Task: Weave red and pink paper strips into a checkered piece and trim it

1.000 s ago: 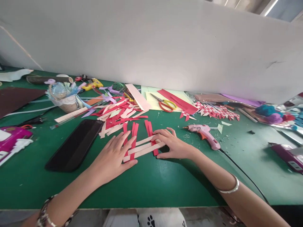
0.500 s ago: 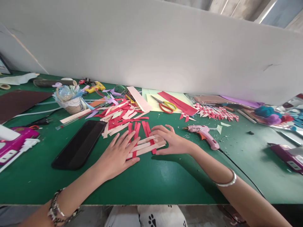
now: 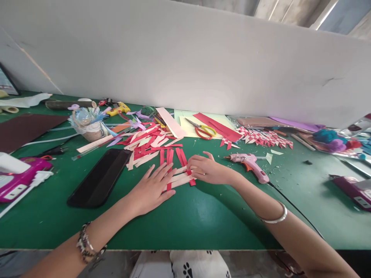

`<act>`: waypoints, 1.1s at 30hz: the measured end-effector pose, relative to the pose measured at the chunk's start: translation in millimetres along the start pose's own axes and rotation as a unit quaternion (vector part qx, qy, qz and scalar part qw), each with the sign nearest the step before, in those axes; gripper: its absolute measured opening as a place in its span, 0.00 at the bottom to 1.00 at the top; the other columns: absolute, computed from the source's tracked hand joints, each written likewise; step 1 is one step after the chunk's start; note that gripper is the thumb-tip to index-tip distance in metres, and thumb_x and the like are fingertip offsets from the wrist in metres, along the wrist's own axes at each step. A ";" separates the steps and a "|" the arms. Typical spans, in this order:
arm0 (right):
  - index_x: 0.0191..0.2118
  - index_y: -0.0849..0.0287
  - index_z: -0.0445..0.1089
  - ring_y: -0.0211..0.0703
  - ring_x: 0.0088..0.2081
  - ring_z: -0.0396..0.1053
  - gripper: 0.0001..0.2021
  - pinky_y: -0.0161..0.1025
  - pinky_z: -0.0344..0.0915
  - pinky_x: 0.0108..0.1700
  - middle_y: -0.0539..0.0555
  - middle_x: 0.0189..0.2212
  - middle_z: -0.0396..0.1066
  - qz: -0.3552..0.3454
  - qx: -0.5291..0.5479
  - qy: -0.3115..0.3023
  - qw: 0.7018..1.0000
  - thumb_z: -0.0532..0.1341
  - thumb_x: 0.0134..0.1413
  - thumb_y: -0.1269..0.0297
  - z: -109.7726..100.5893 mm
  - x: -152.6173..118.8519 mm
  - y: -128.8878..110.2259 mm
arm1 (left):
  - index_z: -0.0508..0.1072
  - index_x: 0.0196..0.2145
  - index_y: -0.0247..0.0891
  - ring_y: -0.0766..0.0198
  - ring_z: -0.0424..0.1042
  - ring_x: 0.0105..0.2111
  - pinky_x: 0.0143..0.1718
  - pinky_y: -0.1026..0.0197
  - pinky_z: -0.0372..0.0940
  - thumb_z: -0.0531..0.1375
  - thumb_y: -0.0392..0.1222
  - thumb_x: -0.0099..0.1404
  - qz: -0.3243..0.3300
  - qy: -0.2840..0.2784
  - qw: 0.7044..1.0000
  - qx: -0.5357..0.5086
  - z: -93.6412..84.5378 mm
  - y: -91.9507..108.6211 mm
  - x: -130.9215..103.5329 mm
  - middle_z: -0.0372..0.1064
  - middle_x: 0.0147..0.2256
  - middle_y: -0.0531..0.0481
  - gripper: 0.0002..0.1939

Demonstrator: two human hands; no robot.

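Note:
Red paper strips and pale paper strips cross each other, interlaced, on the green table in front of me. My left hand lies flat over the left part of this lattice, fingers spread, and covers some of the crossings. At its right end, my right hand has its fingers curled and drawn together on the strips. The fingers hide the right ends of the pale strips. Just behind lies a heap of loose red and pale strips.
A black phone lies left of my left hand. To the right rests a pink glue gun with its cord. Scissors lie on pale paper sheets behind, beside red-and-white woven pieces. A purple device sits at far left.
My right hand has moved slightly left, and its fingers have closed from a spread arch onto the strips' right end. My left hand stays flat on the lattice. The view has shifted slightly.

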State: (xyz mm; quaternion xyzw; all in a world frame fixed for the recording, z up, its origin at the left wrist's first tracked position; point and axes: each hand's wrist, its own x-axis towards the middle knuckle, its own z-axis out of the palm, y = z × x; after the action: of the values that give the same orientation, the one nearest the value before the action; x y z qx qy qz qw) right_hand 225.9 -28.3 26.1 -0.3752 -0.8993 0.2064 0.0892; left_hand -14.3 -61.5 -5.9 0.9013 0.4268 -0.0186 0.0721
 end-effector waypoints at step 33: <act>0.57 0.64 0.51 0.39 0.31 0.64 0.28 0.37 0.61 0.34 0.51 0.32 0.65 0.040 0.037 -0.001 0.999 0.52 0.47 0.77 2.8 68.7 30.7 | 0.46 0.63 0.40 0.55 0.40 0.63 0.60 0.46 0.36 0.40 0.59 0.66 0.013 -0.017 0.999 -0.040 -6.8 8.1 28.4 0.40 0.64 0.48 0.33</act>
State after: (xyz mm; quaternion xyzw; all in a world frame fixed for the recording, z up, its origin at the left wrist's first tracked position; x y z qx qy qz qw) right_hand 196.3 39.2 10.5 -0.4070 -0.8755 0.2430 0.0942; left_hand 9.8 -43.8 -0.9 0.9028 0.4139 -0.0157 0.1157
